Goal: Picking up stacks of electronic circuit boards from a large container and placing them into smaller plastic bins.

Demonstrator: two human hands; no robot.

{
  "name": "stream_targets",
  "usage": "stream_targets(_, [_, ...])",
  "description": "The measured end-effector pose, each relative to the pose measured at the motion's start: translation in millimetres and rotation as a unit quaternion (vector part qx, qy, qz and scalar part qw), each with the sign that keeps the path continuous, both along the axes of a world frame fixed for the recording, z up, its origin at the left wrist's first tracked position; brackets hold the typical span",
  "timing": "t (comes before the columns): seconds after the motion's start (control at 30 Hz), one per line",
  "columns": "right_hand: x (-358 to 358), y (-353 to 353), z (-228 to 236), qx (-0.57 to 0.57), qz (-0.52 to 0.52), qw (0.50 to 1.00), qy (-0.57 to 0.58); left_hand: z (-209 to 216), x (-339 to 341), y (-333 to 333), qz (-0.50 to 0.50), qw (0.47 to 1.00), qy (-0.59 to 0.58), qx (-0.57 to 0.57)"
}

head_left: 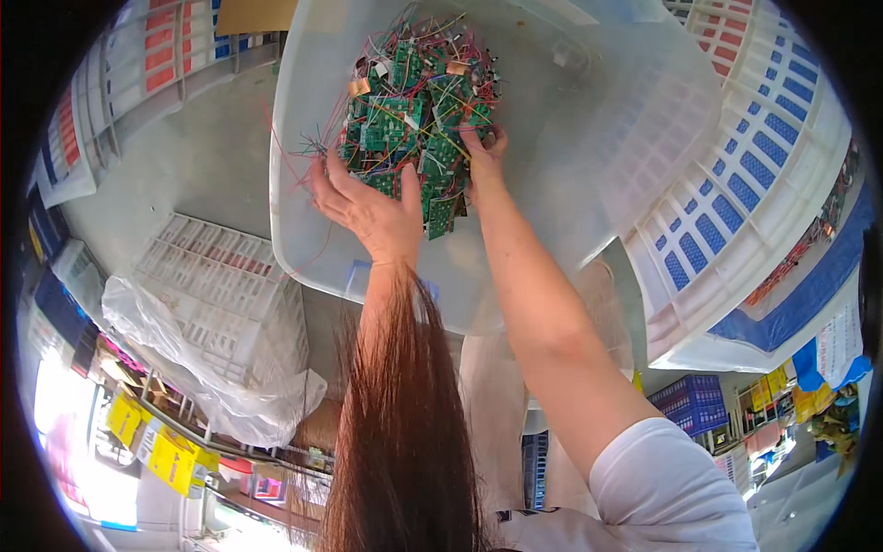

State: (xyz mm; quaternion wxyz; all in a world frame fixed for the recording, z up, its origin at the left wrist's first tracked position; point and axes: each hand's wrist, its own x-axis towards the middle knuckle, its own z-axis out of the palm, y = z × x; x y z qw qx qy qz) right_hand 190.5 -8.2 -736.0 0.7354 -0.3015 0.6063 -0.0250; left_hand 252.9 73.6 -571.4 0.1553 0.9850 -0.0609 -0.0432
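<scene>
A heap of green circuit boards (391, 124) tangled with thin coloured wires is in the translucent plastic bin (589, 207), towards its left side. My left hand (372, 213) grips the near left edge of the heap, fingers curved round loose wires and thumb against a board. On the right side, my right hand (485, 155) holds the boards with bent fingers, some hidden beneath or behind them. One board hangs down between my hands at the near end. Whether the heap rests on the bin floor or is lifted, I cannot tell. Long hair covers part of my left forearm.
A white crate (216, 299) with clear plastic film (175, 345) stands to the left. On the right are white slatted crates (736, 198) with blue showing through. A blue crate (690, 403) sits farther back right, and shelving with yellow boxes (170, 455) at lower left.
</scene>
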Motion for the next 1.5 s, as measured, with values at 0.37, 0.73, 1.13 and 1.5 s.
stream_targets(0.37, [-16, -28, -42, -0.119, -0.020, 0.978, 0.170, 56, -33, 3, -0.023, 0.997, 0.068, -0.040])
stream_targets(0.73, [6, -16, -25, 0.057, 0.078, 0.987, 0.125, -32, -7, 9, -0.106, 0.986, 0.112, 0.064])
stream_targets(1.13, [-21, -25, 22, -0.208, 0.087, 0.964, 0.139, 69, -66, 54, 0.005, 0.979, 0.060, -0.195])
stream_targets(1.5, [-73, -51, 244, -0.034, 0.237, 0.971, -0.022, -3, -157, 122, 0.478, 0.589, 0.362, -0.541])
